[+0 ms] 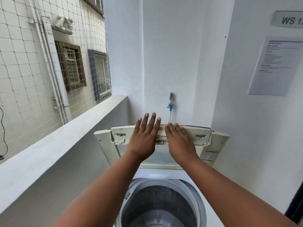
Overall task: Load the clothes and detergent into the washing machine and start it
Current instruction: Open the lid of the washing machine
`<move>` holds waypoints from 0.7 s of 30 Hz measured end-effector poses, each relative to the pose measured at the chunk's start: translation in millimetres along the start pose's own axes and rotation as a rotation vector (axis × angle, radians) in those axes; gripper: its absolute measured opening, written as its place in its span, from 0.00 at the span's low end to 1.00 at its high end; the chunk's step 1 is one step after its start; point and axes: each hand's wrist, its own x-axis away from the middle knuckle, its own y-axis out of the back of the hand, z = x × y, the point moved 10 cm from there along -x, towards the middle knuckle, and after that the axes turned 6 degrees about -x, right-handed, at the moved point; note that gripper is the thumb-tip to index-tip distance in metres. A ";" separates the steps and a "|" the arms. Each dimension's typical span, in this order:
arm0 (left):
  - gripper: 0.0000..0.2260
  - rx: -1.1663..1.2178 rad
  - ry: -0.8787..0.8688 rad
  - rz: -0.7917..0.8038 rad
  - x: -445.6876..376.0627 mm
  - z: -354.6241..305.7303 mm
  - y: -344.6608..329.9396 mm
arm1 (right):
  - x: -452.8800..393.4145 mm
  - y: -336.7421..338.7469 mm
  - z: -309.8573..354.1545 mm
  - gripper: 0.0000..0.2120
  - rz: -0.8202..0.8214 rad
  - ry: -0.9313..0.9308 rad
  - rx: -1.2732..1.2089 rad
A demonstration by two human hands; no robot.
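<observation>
Both my forearms run up from the bottom of the frame, over the washer point(147, 175) and its round drum point(161, 203), which sits bottom centre and looks dark inside; I see no clothes in the part that shows. My left hand point(144, 138) is flat with fingers straight and slightly spread, the palm laid against the raised lid point(203, 136) at centre frame, fingertips reaching past its top edge. My right hand point(179, 141) is just beside it, also flat and released, fingers point(172, 128) resting along the lid's upper rim. Neither hand grasps anything. The lid stands folded upright at the back of the washer, its glass panel point(159, 154) below my wrists and a small label point(209, 155) on its right side.

Behind the lid, on the white wall point(164, 54), a tap point(171, 96) with a blue fitting point(170, 106) feeds a thin hose point(170, 117) that drops down behind the lid, close to my fingertips. A low ledge point(65, 133) runs diagonally along the left, close beside the washer. Beyond it, in the upper left, netting point(24, 71) covers the opening, with another building's windows point(72, 68) behind. At the upper right hang a sign point(288, 19) reading "WS 1…" and a printed sheet point(275, 66), its text too small to read.
</observation>
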 end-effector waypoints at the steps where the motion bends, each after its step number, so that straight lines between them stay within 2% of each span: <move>1: 0.29 0.017 0.011 0.011 -0.1 1.3 -8.8 | -1.7 -4.7 -1.1 0.29 -0.001 -0.020 -0.009; 3: 0.29 0.043 0.008 0.040 -0.1 3.1 -26.1 | -2.5 -10.9 -3.1 0.33 -0.032 -0.038 0.003; 7: 0.36 0.042 -0.004 0.052 -14.3 9.5 -45.2 | -17.0 -26.9 -6.6 0.38 -0.043 -0.042 0.018; 13: 0.43 0.010 0.015 0.116 -31.9 18.6 -75.0 | -57.0 -37.1 -19.9 0.40 0.068 -0.064 -0.004; 21: 0.42 -0.027 0.041 0.254 -32.7 25.2 -121.5 | -68.6 -79.5 -38.8 0.41 0.253 -0.130 0.017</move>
